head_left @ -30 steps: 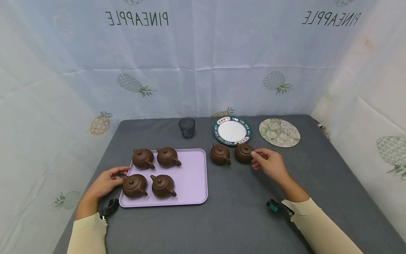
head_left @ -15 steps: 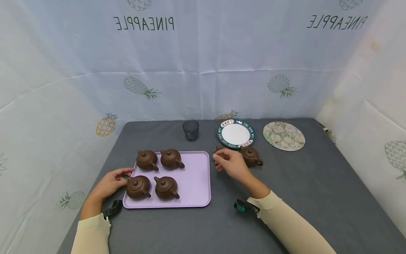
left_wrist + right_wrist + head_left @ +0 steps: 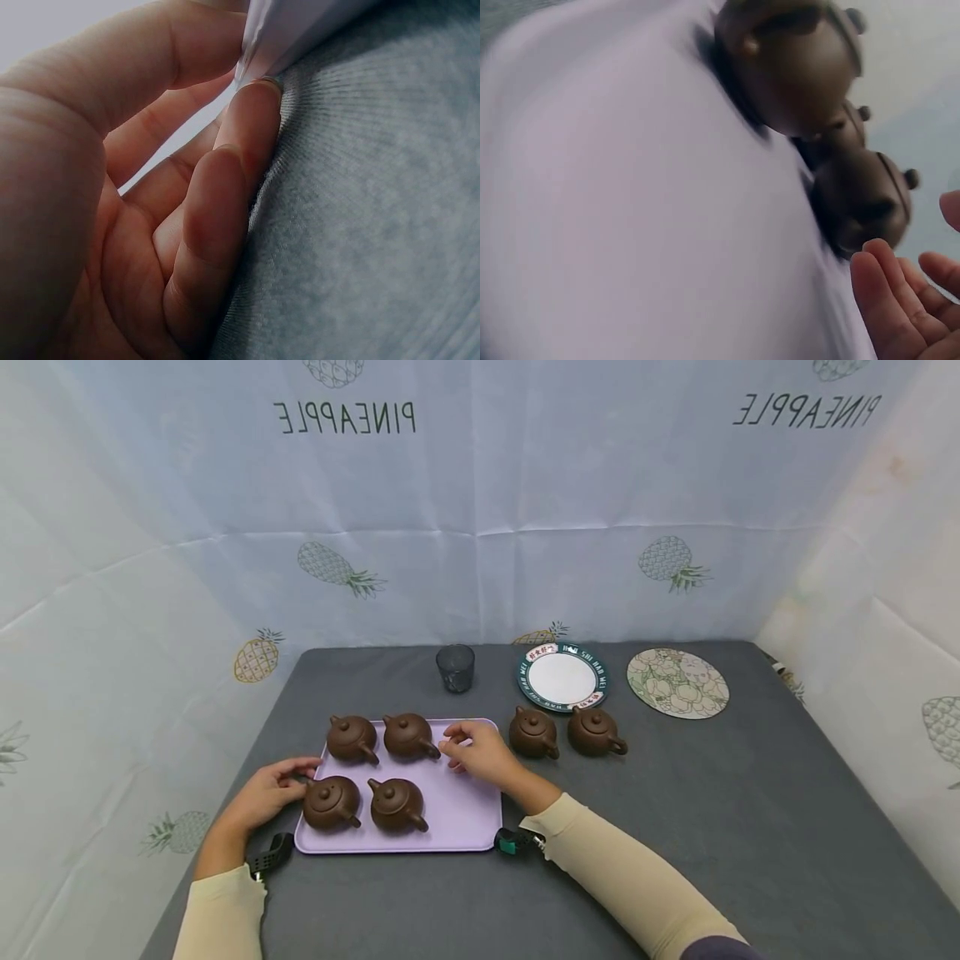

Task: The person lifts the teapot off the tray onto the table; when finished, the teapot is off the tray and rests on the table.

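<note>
A lilac tray (image 3: pixel 462 810) bears several brown teapots. At its left edge my left hand (image 3: pixel 264 793) pinches the rim between thumb and fingers (image 3: pixel 251 124), beside the front left teapot (image 3: pixel 331 802). My right hand (image 3: pixel 480 750) is over the tray's back right part, fingers slightly bent and holding nothing. Its fingertips are close to the handle of the back right teapot on the tray (image 3: pixel 408 736); whether they touch it I cannot tell. The back left teapot (image 3: pixel 352 739) and front right teapot (image 3: pixel 397 804) complete the group.
Two more teapots, one (image 3: pixel 533 732) nearer the tray and one (image 3: pixel 596 732) farther right, stand on the grey table. Behind them lie a green-rimmed plate (image 3: pixel 562 677) and a round patterned mat (image 3: pixel 677 683). A dark glass (image 3: pixel 456 668) stands behind the tray.
My right hand has left the rightmost teapot and moved left, past the other loose teapot, to over the tray. My left hand stays at the tray's edge.
</note>
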The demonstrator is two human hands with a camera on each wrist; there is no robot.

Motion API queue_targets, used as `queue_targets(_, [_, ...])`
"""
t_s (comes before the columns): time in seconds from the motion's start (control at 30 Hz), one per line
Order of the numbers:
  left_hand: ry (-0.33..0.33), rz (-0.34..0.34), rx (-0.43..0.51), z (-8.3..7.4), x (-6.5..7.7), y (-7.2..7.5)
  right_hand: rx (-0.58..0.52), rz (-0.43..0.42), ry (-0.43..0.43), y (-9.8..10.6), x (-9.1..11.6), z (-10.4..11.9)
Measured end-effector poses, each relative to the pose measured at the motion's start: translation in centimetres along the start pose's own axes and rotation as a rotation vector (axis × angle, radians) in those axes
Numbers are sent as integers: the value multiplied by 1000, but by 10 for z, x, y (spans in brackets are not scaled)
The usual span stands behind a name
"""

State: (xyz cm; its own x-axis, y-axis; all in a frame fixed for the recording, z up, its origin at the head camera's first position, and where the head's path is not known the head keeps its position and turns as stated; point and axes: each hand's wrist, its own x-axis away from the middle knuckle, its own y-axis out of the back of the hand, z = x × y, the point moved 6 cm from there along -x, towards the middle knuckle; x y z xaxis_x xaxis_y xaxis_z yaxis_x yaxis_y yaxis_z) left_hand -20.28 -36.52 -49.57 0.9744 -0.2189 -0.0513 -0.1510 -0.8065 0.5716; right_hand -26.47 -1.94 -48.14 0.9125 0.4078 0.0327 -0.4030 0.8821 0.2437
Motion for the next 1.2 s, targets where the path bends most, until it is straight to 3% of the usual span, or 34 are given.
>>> queue_targets(0.27, [11, 6, 6, -2, 1, 0, -96, 22, -105, -26, -12, -10])
queue_targets(0.57, [13, 8, 9, -2, 1, 0, -84, 19, -79, -33, -16, -11])
queue_targets(0.83, [11, 7, 1, -1, 0, -1, 145, 19, 25, -24, -11, -4])
queue_targets(1.1, [19, 7, -10, 0, -1, -1, 74, 43, 36, 1, 3, -2])
queue_targets(1.2, [14, 9, -19, -12, 0, -1, 103, 19, 33, 17, 9, 0])
